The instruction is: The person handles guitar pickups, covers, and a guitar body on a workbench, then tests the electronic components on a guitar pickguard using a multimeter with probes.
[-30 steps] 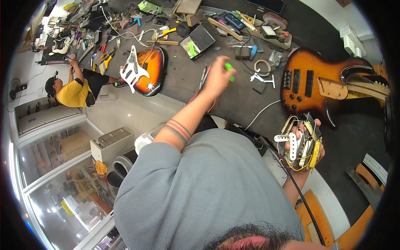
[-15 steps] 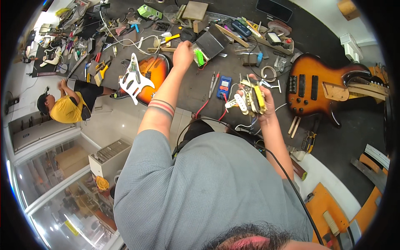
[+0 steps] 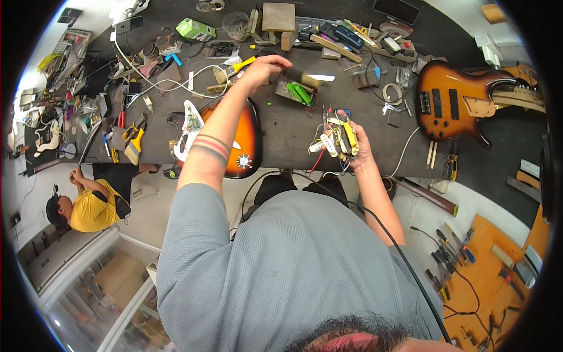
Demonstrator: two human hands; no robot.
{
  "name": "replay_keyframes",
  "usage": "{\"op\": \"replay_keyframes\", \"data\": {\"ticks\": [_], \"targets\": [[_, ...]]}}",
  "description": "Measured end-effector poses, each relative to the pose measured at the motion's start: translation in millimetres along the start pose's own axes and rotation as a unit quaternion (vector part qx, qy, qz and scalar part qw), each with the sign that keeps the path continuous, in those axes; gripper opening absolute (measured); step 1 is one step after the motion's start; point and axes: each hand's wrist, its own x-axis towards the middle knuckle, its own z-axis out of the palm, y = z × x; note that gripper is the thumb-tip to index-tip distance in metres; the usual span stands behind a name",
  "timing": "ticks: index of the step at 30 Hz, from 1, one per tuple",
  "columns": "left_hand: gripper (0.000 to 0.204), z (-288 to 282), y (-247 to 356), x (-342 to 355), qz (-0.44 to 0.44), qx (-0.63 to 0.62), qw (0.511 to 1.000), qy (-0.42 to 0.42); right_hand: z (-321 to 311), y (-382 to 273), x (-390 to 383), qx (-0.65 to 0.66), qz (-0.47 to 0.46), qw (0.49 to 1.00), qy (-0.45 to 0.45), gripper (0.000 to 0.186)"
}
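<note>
Wired white pickups [image 3: 330, 146], open box [image 3: 287, 97]

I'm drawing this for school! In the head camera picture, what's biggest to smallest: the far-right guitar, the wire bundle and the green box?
Head view, largest first:
1. guitar
2. wire bundle
3. green box
The wire bundle may be nearer the camera, making it look bigger.

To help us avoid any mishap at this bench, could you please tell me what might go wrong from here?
The wired pickup bundle, held in the right hand alone, might slip from that grip.
The left hand, close to the small open box, could perhaps tip its green pieces out.
</note>
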Motion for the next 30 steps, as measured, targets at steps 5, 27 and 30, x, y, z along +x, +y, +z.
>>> {"op": "replay_keyframes", "data": {"ticks": [5, 27, 30], "targets": [[0.029, -26.7, -23.0, -31.8, 0.097, 0.202, 0.972, -0.067, 5.5, 24.2, -4.1, -0.02, -0.009, 0.999, 0.039, 0.055], [0.075, -134.8, 34.3, -200.8, 0.084, 0.376, 0.839, 0.386, 19.1, 52.4, -17.4, -0.049, -0.022, 0.998, 0.037, 0.058], [0.074, -192.5, -12.0, -196.2, 0.014, 0.392, 0.807, 0.441, 12.1, 53.3, -9.4, -0.042, 0.002, 0.996, 0.081, 0.06]]}}
